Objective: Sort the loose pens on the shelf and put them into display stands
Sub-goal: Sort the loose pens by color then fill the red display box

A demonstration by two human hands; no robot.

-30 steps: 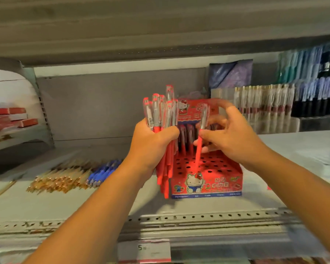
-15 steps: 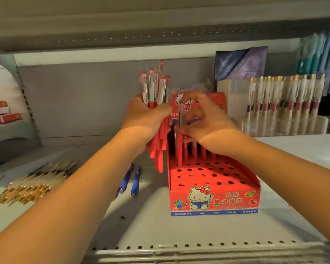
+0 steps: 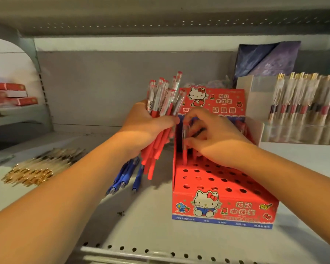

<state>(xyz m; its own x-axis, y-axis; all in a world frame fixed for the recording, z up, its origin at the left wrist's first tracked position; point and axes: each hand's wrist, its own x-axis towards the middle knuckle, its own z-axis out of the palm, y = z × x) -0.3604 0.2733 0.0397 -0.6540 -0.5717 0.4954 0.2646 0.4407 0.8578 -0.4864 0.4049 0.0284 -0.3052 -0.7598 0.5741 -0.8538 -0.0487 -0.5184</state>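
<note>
Head view: your right hand point(image 3: 215, 138) pinches one red pen point(image 3: 184, 147) between thumb and fingertips. The pen stands upright, tip down at a back-row hole along the left wall of the red display stand point(image 3: 223, 206). The stand sits right of centre on the shelf point(image 3: 151, 231), near its front edge. Keep the pen vertical, feel the tip find the hole, and let go only once it stands on its own. Your left hand point(image 3: 143, 128) is wrapped round a bundle of red pens point(image 3: 164, 100), held just beside the stand. Keep it that close so each reach is short.

Count: one stand, with three front rows of holes empty. One pen is going in, and there are roughly a dozen in the bundle, too overlapped to count exactly. At least four blue pens point(image 3: 124, 178) lie loose mid-shelf. An uncountable heap of gold-tipped pens point(image 3: 38, 168) lies toward the left edge.
</note>
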